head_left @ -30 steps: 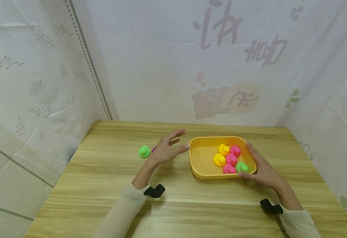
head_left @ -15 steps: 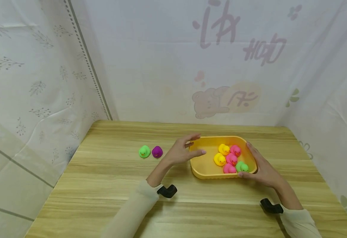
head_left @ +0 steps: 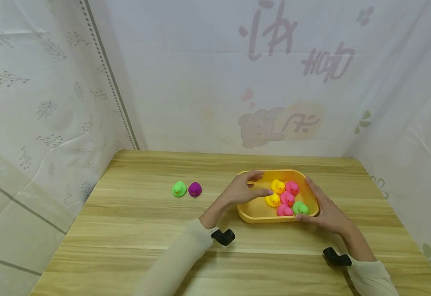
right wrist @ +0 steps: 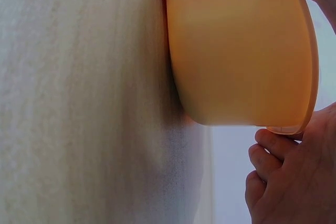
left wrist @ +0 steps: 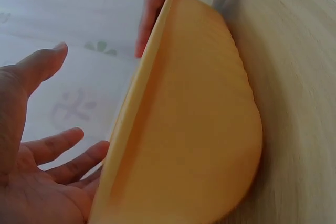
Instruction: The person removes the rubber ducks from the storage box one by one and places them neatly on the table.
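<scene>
A yellow plastic basin [head_left: 267,220] with rounded corners sits on the wooden table. Two yellow rubber ducks [head_left: 278,186], three pink rubber ducks [head_left: 287,199] and a green rubber duck [head_left: 301,207] lie in its right half. My left hand [head_left: 242,188] hovers over the basin's left part, fingers extended and holding nothing, its thumb tip by the nearer yellow duck. In the left wrist view, the left fingers [left wrist: 58,148] are spread beside the basin's rim. Its right end is gripped by my right hand [head_left: 328,213], thumb at the front corner.
A green rubber duck [head_left: 179,189] and a purple rubber duck [head_left: 195,189] stand side by side on the wooden table [head_left: 126,230], left of the basin. Patterned curtains [head_left: 185,90] hang behind the table and at both sides.
My left hand has moved right, from beside the basin to over its left part, uncovering the purple duck on the table. My right hand and the basin have stayed put.
</scene>
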